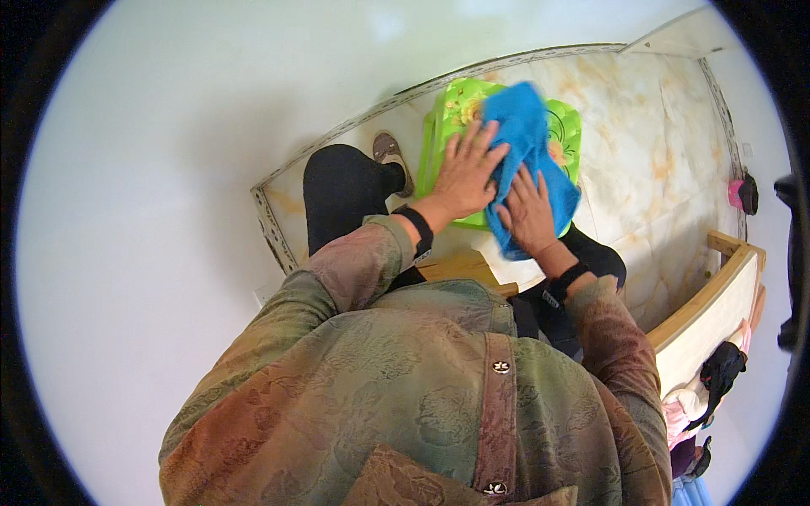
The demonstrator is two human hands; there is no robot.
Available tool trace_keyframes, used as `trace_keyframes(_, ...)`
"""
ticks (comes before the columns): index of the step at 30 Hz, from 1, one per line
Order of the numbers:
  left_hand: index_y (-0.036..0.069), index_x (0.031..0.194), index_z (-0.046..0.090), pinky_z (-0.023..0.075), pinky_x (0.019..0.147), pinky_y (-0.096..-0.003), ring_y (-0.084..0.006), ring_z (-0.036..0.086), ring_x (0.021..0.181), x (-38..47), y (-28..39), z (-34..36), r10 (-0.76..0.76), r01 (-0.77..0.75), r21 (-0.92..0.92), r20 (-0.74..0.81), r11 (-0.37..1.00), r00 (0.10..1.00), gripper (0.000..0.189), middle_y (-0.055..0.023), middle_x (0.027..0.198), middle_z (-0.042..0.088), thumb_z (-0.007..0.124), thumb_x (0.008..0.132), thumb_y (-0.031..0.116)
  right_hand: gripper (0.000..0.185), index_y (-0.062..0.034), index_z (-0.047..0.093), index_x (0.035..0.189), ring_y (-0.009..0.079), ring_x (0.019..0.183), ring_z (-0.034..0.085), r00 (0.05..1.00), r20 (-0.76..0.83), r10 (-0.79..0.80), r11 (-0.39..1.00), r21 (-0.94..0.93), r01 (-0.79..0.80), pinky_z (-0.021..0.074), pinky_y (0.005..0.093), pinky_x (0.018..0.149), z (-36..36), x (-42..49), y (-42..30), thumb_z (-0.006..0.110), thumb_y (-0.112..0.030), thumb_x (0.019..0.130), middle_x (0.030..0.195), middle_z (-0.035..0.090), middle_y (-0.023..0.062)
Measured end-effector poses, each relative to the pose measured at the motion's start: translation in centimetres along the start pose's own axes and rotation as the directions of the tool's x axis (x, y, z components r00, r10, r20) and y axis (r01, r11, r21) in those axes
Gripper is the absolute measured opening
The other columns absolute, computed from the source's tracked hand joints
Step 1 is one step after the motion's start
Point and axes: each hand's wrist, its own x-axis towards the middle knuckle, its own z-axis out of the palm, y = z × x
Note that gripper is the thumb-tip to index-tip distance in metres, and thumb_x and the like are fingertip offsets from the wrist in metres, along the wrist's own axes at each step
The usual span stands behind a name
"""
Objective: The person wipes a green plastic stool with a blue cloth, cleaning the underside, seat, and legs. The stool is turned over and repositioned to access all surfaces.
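Observation:
A blue cloth [516,117] lies bunched lengthwise over the top of a green plastic stool or small table [468,92] with a flower print. My left hand [468,167] rests on the cloth's left edge, fingers spread and pointing up and right. Just right of it, my right hand [526,212] lies flat on the lower part of the cloth, its fingers apart and partly among the folds. Both palms face down, so what is under them is hidden. Each wrist wears a black band.
The green piece stands on marble-look floor tiles [633,126] between my knees, near a white wall [190,126] on the left. At the right is a wood-framed bed or bench [702,303] with clothes [721,373] on it. A pink object [735,193] is by the right wall.

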Motion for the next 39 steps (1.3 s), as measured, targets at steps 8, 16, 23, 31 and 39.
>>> trace_keyframes(8,0.006,0.142,0.041,0.0227,0.115,-0.0514,-0.0351,0.027,0.145,-0.4,-0.7,0.4,-0.014,0.020,0.072,-0.092,0.997,0.996,0.063,-0.0147,0.156,0.031,0.065,0.085,0.021,0.047,-0.0040,0.058,0.125,0.0415,0.134,0.040,0.769,-0.457,0.446,0.888,0.119,-0.445,0.0265,0.0585,0.111,0.3,0.1,4.2,0.060,-0.036,0.091,0.144,0.043,0.0266)
trace_keyframes(16,0.007,0.130,0.051,0.0231,0.115,-0.0510,-0.0333,0.028,0.145,-0.2,-0.6,0.7,-0.027,0.038,0.124,-0.085,0.992,0.996,0.050,-0.0130,0.154,0.035,0.062,0.082,0.012,0.051,-0.0167,0.055,0.136,0.0365,0.132,0.046,0.819,-0.490,0.297,0.953,0.103,-0.285,0.0389,0.0505,0.106,-0.9,-0.5,5.5,0.063,-0.029,0.088,0.146,0.046,0.0184)
trace_keyframes(23,0.007,0.128,0.053,0.0246,0.114,-0.0511,-0.0330,0.029,0.144,-0.1,-0.5,0.6,-0.019,0.032,0.147,-0.082,0.989,0.996,0.048,-0.0137,0.152,0.036,0.062,0.081,0.013,0.070,0.0004,0.036,0.144,0.0413,0.116,0.059,0.670,-0.261,0.695,0.652,0.622,-0.434,0.0444,0.0445,0.099,2.9,-1.3,7.3,0.055,-0.047,0.096,0.126,0.060,0.0274)
trace_keyframes(31,0.007,0.126,0.054,0.0254,0.114,-0.0520,-0.0336,0.029,0.144,-0.1,-0.6,0.9,-0.008,0.022,0.138,-0.104,0.990,0.995,0.047,-0.0139,0.152,0.036,0.063,0.080,0.012,0.090,0.0103,0.044,0.136,0.0456,0.109,0.062,0.568,0.131,0.812,0.414,0.558,-0.719,0.0434,0.0446,0.103,1.1,1.3,11.0,0.067,-0.060,0.084,0.113,0.064,0.0327)
trace_keyframes(39,0.005,0.126,0.050,0.0262,0.114,-0.0498,-0.0374,0.041,0.134,-0.3,-1.3,0.8,-0.096,0.086,-0.074,-0.138,0.993,0.986,0.046,-0.0177,0.139,0.048,0.057,0.081,0.010,0.059,-0.0103,0.050,0.139,0.0398,0.141,0.033,0.951,0.082,-0.299,0.952,0.091,0.291,0.0231,0.0578,0.115,0.5,-0.8,-2.5,0.066,-0.034,0.087,0.149,0.044,0.0132)
